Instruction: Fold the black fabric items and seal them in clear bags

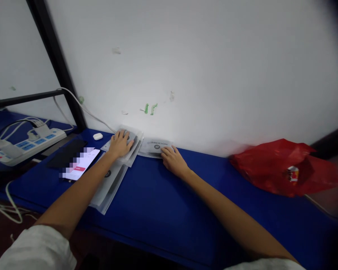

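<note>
While the left hand is lying with its fingers spread apart on a pile of clear bags, left of the middle of the frame, the right hand is touching the right end of a flat bag near the middle. Its fingers are bending a bit, but I cannot tell if they are pinching the bag. The flat bag (it is showing dark letters and a round mark) is lying by the white wall. Another long bag is poking out below the pile. All the bags are resting on a blue table. At the left, a phone is glowing, and a small white case is sitting above it. A red bag is slumping at the right.
</note>
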The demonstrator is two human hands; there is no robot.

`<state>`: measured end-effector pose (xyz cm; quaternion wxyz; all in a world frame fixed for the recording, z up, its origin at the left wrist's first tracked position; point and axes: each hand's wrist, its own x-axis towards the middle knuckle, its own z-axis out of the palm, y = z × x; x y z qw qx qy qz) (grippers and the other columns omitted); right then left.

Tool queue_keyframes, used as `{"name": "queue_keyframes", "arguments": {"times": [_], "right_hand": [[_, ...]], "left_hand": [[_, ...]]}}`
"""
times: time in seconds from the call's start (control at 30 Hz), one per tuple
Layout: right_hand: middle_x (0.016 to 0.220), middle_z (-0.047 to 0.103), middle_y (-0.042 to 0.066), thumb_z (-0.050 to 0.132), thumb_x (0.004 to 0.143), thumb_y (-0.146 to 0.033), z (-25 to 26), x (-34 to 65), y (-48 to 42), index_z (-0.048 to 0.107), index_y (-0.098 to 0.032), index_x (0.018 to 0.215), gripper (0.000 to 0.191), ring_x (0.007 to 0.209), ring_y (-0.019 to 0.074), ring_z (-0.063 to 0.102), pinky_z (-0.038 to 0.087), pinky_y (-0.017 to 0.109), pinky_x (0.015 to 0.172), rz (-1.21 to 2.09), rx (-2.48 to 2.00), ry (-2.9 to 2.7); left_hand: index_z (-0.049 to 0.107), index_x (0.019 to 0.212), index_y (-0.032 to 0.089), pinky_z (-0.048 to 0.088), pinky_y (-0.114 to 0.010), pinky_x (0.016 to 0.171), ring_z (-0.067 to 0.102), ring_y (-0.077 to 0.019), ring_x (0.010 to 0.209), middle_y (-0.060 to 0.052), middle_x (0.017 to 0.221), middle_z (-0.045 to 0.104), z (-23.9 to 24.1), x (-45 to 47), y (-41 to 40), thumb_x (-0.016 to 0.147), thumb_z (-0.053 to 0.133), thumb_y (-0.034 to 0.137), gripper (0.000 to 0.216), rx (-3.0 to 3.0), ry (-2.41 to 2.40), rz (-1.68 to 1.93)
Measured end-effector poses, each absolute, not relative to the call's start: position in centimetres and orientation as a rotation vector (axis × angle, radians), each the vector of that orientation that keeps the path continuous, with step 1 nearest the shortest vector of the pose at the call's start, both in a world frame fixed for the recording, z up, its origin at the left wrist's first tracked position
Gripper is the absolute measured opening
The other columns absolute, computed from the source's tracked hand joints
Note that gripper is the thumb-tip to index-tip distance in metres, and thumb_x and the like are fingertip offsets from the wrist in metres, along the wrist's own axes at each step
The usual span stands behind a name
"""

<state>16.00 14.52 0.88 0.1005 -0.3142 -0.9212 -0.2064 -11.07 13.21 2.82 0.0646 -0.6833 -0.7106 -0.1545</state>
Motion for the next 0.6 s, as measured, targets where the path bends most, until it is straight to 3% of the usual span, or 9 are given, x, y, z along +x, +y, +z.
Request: {"name": "queue_keyframes", "arguments": {"times": [0.27,0.6], "right_hand": [[0.121,0.061,0.012,0.051,0.083,-0.011,0.8,17.2,13.0,0.067,-0.015,0.091,0.018,0.118,0.0264,0.050,0.035,0.047,0.106,-0.549,-0.893,-2.732],[0.122,0.062,0.009,0.054,0.083,-0.014,1.5,21.4,6.2,0.063,-0.018,0.082,0.010,0.116,0.0237,0.054,0.040,0.049,0.101,-0.227,-0.948,-2.569]], "left_hand": [[0.037,0.138,0.011,0.026,-0.052,0.105,0.026,-0.0342,0.135,-0.018,0.147,0.031,3.1,-10.6,13.1,0.092,0.026,0.044,0.058,-2.030,-2.091,-0.409],[0.043,0.132,0.013,0.027,-0.048,0.104,0.037,-0.0303,0.129,-0.017,0.142,0.041,3.3,-6.2,10.7,0.093,0.033,0.038,0.047,-2.211,-1.764,-0.363]]}}
